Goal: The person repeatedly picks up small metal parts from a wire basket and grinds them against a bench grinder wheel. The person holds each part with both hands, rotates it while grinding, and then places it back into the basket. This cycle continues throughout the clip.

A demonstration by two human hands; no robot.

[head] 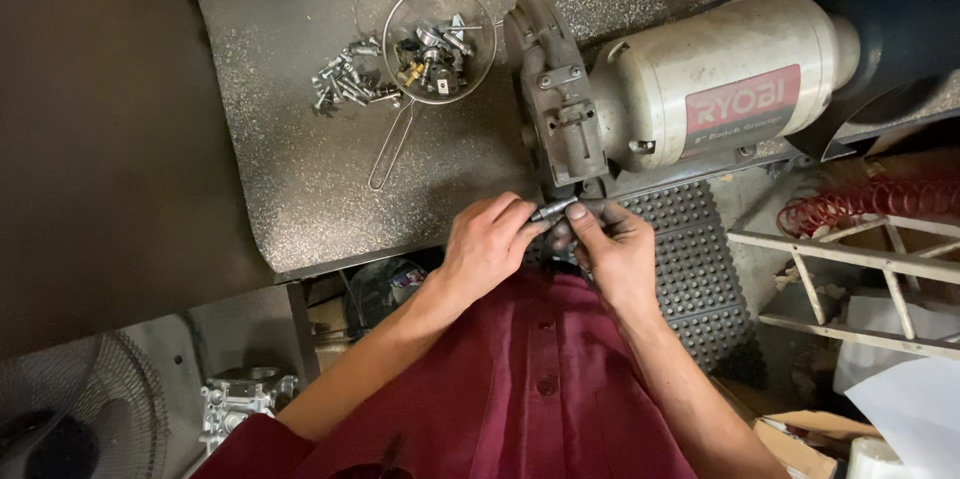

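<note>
Both hands, left hand [490, 239] and right hand [612, 244], pinch a small metal rod [553, 209] between their fingertips, its long axis lying crosswise just below the bench grinder [690, 99].

A grey, speckled metal desk [290, 189] fills the upper left and centre of the frame. On it stand a white bench grinder [700, 89] at upper right, a wire strainer [438, 44] of small metal parts at top centre, and a loose pile of bolts [345, 84] touching the strainer's left side.
</note>
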